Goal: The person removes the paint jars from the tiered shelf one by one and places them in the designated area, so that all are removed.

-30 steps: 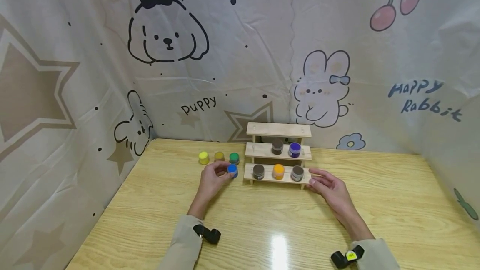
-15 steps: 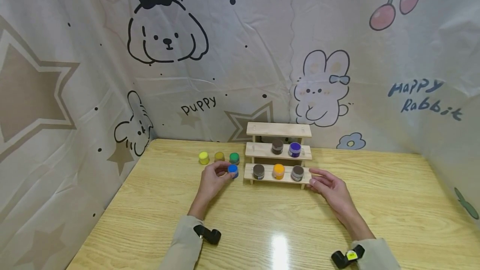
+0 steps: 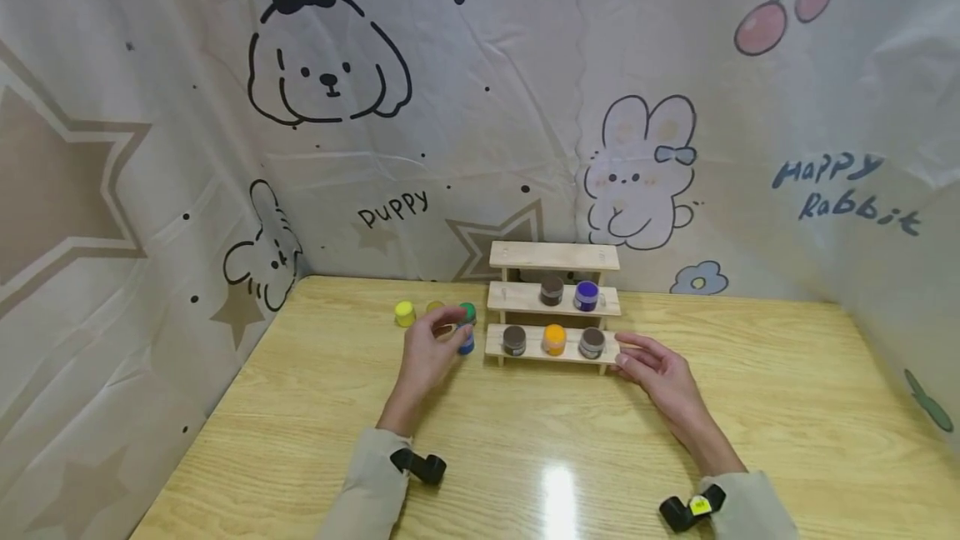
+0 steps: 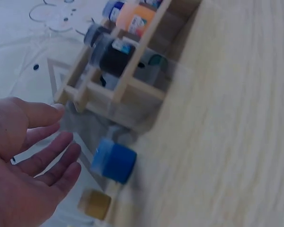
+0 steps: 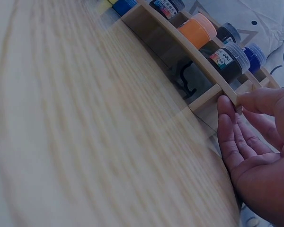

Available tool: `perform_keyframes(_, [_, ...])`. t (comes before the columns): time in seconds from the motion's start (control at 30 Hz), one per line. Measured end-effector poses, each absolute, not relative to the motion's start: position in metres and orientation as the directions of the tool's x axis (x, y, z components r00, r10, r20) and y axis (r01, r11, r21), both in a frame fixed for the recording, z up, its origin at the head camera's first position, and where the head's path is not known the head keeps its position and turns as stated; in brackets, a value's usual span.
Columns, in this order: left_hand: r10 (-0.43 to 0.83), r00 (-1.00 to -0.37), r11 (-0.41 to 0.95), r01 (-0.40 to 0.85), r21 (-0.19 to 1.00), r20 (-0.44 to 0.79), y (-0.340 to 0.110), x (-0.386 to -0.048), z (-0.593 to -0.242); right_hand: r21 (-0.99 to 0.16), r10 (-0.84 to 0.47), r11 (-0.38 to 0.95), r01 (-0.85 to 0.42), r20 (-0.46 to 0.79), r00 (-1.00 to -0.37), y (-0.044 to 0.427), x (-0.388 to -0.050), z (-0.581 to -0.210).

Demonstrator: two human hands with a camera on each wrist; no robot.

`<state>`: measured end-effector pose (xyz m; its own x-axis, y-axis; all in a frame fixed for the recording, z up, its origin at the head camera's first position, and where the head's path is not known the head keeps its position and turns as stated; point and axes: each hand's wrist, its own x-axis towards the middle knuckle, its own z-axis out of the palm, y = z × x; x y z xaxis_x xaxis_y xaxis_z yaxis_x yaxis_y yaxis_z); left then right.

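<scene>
My left hand [image 3: 427, 357] is over a small blue paint jar [image 3: 467, 345] standing on the table left of the rack. In the left wrist view, its fingers are loosely bent and apart from the blue jar, holding nothing. My right hand [image 3: 663, 383] pinches the right end of the lowest step of a three-step wooden rack [image 3: 553, 256], thumb above and fingers beneath. That step carries a dark jar [image 3: 513, 342], an orange jar [image 3: 554, 340] and another dark jar [image 3: 592, 343]. On the middle step are a dark jar [image 3: 551, 291] and a purple-blue jar [image 3: 587, 296].
Behind my left hand stand a yellow jar [image 3: 405, 314], an ochre jar [image 3: 435, 307] and a green jar [image 3: 468, 312], the last two partly covered. The wood-grain table [image 3: 525, 440] ends at a printed curtain [image 3: 375, 157] behind the rack.
My left hand has let go of the blue jar and lifted slightly. The blue jar stays beside the rack. My right hand keeps its hold; the head view has shifted a little.
</scene>
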<state>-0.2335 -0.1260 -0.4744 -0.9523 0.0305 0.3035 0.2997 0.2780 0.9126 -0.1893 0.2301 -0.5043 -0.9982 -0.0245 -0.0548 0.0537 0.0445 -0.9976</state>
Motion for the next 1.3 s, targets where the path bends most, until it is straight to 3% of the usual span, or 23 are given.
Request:
perform_keyframes(0.23, [0.050, -0.919, 0.205, 0.393, 0.896, 0.392, -0.107, -0.234, -0.459, -0.998, -0.016, 0.039, 0.059, -0.059, -0.998, 0.229, -0.190, -0.504])
perform_keyframes(0.73, [0.166, -0.926, 0.246, 0.373, 0.895, 0.340, -0.049, -0.248, -0.431, -0.997, -0.007, 0.036, 0.072, -0.073, -0.997, 0.229, -0.191, -0.504])
perform_keyframes(1.3, [0.164, -0.953, 0.329, 0.296, 0.897, 0.254, -0.016, -0.264, -0.426, -0.998, -0.015, 0.020, 0.052, -0.053, -0.999, 0.229, -0.191, -0.507])
